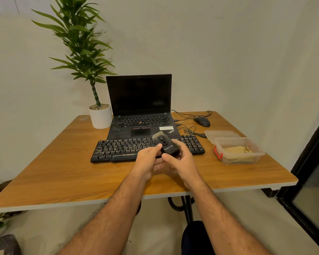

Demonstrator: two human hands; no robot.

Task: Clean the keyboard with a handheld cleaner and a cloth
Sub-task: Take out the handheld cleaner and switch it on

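Note:
A black keyboard [118, 149] lies on the wooden table [63, 172] in front of an open laptop. Both my hands hold a small black handheld cleaner [165, 144] with a pale brush tip just above the keyboard's middle. My left hand [148, 159] grips its left side, thumb on top. My right hand [180, 160] wraps round its right side and base. A tan cloth [237, 151] lies inside a clear plastic box at the right.
The open black laptop [139, 107] stands behind the keyboard. A white potted plant [100, 116] is at its left. A black mouse [202, 121] and cables lie at the back right. The clear box [247, 159] has its lid [221, 134] behind it.

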